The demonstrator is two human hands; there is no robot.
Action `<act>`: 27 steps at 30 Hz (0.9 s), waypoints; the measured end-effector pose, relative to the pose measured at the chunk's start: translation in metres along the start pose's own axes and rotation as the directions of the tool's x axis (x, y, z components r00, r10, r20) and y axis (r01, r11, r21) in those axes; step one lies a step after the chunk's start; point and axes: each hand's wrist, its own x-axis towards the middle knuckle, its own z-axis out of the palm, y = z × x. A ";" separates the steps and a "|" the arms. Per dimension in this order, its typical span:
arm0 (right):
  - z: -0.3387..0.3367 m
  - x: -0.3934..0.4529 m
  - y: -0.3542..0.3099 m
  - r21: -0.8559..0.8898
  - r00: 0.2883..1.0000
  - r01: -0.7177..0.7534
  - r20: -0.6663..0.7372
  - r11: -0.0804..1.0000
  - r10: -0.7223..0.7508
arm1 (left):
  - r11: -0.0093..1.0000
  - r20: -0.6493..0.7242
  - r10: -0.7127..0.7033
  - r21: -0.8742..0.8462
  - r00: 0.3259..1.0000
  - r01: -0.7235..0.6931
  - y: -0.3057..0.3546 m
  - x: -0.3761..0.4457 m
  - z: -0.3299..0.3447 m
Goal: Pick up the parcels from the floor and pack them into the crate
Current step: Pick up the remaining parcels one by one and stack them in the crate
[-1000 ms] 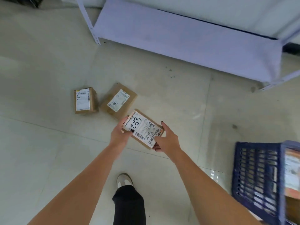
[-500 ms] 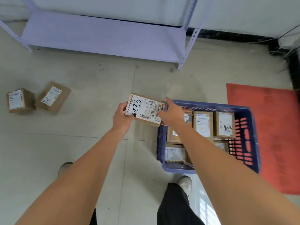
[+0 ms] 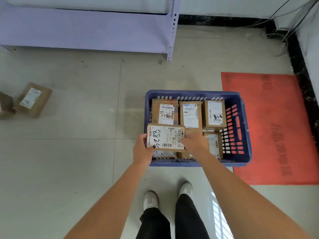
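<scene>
A flat cardboard parcel (image 3: 165, 138) with a white label hand-marked 5288 is held level over the near left corner of the blue slatted crate (image 3: 241, 104). My left hand (image 3: 142, 150) grips its left edge and my right hand (image 3: 194, 141) grips its right edge. Several labelled cardboard parcels stand packed inside the crate, three of them in the far row (image 3: 189, 114). Two more parcels lie on the floor at the far left: one (image 3: 33, 100) label-up, and another (image 3: 5, 106) cut off by the frame edge.
A pale purple metal shelf unit (image 3: 86, 30) runs along the back wall. A red mat (image 3: 276, 128) lies right of the crate, with cables and a dark skirting in the far right corner. My shoes (image 3: 150, 199) stand on the tiled floor just before the crate.
I have turned right from the floor parcels to the crate. Both hands carried the 5288 parcel from beside the crate's left wall to above its near left corner.
</scene>
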 end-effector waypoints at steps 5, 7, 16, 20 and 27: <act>0.042 0.020 0.047 -0.039 0.998 0.018 0.066 0.999 -0.015 | 0.992 0.039 -0.065 0.115 0.997 0.060 -0.044 0.013 0.026; 0.051 0.030 0.056 -0.017 0.998 0.024 0.065 1.000 -0.023 | 0.990 0.036 -0.064 0.128 0.997 0.059 -0.053 0.020 0.037; 0.073 0.069 0.071 0.037 0.989 -0.018 0.144 0.999 0.012 | 0.931 0.040 -0.075 0.361 0.996 0.056 -0.081 0.041 0.065; 0.081 0.081 0.072 0.074 0.982 -0.047 0.189 0.996 0.033 | 0.917 0.033 -0.086 0.393 0.996 0.066 -0.084 0.049 0.077; 0.101 0.098 0.069 0.082 0.961 -0.080 0.271 0.993 0.055 | 0.875 0.021 -0.305 0.401 0.952 0.272 -0.081 0.069 0.091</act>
